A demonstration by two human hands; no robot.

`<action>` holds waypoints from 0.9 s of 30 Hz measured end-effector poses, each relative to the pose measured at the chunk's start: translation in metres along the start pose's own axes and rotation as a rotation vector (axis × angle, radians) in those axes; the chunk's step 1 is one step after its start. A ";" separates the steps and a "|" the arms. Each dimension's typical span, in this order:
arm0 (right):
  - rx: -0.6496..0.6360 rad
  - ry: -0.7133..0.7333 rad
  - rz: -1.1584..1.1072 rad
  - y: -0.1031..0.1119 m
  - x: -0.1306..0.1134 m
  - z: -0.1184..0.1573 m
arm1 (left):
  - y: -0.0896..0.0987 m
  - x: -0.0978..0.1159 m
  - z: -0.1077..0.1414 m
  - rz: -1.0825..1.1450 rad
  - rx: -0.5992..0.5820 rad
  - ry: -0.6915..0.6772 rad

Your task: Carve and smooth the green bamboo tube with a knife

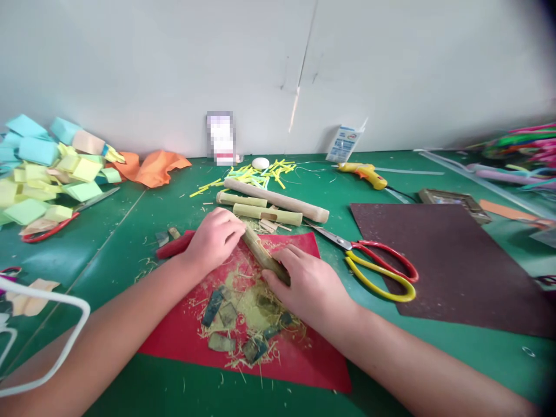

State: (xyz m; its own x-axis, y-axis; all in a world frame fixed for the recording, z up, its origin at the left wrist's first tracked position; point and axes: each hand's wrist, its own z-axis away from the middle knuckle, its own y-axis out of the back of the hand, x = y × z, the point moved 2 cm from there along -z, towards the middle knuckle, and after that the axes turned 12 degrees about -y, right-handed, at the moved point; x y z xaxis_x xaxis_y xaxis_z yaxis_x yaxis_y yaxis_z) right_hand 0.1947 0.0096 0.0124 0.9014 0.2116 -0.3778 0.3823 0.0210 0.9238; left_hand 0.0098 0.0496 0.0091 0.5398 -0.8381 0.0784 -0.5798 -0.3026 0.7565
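Observation:
A greenish bamboo tube (257,246) slants above a red sheet (174,333). My left hand (216,236) is closed on its far end, and my right hand (304,278) grips the near end, with fingers wrapped over it. Below the tube, pale dust, shavings and several dark sandpaper pieces (228,314) lie on the sheet. Just beyond my hands rest two cut bamboo pieces (278,215) and a longer wooden rod (278,200). A red object (174,245) shows beside my left wrist.
Scissors (377,263) with red and yellow handles lie right of my right hand, partly over a dark sheet (443,266). Farther back are a yellow glue gun (365,175) and yellow strips (282,169). Folded papers (39,185) pile up at left; a white wire frame (65,298) stands near my left forearm.

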 end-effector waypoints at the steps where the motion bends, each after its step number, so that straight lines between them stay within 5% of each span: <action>1: -0.006 -0.001 0.002 0.000 0.000 0.000 | 0.000 0.001 0.000 -0.005 -0.017 -0.002; 4: -0.010 0.000 0.019 0.001 0.000 0.000 | -0.002 0.009 0.000 0.039 -0.107 -0.066; 15: 0.034 0.004 0.024 0.006 0.003 0.002 | -0.003 -0.015 0.002 0.004 -0.016 0.022; 27: -0.112 -0.006 -0.126 0.006 0.006 -0.005 | 0.000 -0.014 0.001 0.023 -0.009 0.031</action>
State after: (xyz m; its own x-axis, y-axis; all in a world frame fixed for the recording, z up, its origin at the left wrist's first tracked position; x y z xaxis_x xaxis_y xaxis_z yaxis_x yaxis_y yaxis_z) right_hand 0.2009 0.0161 0.0163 0.8491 0.1944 -0.4911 0.4676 0.1557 0.8701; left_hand 0.0015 0.0612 0.0068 0.5452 -0.8303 0.1158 -0.5867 -0.2792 0.7601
